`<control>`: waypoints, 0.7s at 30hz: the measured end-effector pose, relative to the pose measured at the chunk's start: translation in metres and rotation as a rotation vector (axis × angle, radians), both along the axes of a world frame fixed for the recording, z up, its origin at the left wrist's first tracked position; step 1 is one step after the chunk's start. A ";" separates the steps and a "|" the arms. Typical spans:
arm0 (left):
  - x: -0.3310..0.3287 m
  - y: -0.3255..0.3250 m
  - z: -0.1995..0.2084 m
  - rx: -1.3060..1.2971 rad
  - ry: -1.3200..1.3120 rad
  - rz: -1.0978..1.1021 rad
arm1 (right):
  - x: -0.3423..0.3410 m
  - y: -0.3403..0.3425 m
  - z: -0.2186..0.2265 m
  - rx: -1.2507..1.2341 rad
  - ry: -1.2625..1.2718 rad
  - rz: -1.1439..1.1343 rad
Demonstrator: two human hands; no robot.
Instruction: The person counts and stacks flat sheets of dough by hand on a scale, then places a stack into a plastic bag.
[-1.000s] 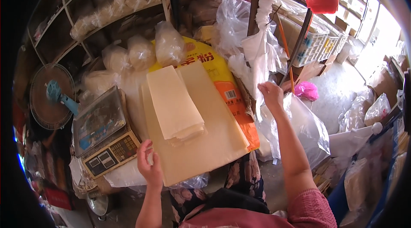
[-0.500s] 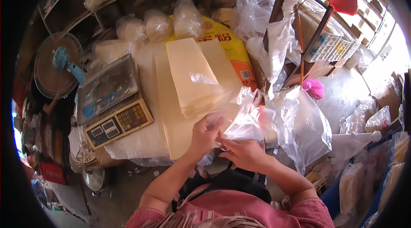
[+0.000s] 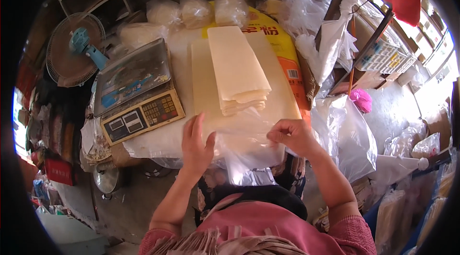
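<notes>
I see left grip (image 3: 197,145) now farther off, spread | right grip (image 3: 296,138) pinching clear bag (image 3: 241,157) | scale (image 3: 139,117) left, folded sheets (image 3: 239,68) beyond

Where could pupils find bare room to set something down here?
Bare patches: the large tan sheets between the narrow sheets and the yellow-and-orange sack; a slimmer strip between the narrow sheets and digital scale. Crowded: the back, with clear-wrapped bundles side by side, and the near edge, with clear plastic between left hand and right hand.
</notes>
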State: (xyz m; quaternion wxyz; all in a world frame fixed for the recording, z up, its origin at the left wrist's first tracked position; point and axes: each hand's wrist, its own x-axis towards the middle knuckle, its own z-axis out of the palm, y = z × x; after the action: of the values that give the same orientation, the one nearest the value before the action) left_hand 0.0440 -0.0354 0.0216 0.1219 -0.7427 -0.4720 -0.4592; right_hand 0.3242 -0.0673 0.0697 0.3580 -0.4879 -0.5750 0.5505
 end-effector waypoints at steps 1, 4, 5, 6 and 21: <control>0.003 -0.005 0.002 0.002 -0.004 -0.007 | -0.009 -0.003 -0.003 0.002 -0.004 -0.007; 0.020 -0.041 0.018 -0.876 -0.320 -0.488 | -0.035 -0.013 -0.021 -0.076 0.063 0.128; 0.023 -0.046 0.023 -1.140 -0.348 -0.606 | -0.044 -0.017 -0.024 -0.012 0.043 0.206; 0.025 -0.046 0.012 -1.291 -0.410 -0.589 | -0.048 -0.023 -0.021 0.018 -0.056 0.222; 0.048 -0.048 0.000 -1.307 -0.589 -0.664 | -0.035 -0.039 -0.026 -0.089 0.299 0.106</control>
State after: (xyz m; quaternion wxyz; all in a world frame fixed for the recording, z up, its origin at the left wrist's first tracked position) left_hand 0.0921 -0.0832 0.0216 -0.6128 -0.6135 -0.4127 -0.2789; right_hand 0.2892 -0.1067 0.0434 0.3881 -0.3850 -0.5153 0.6600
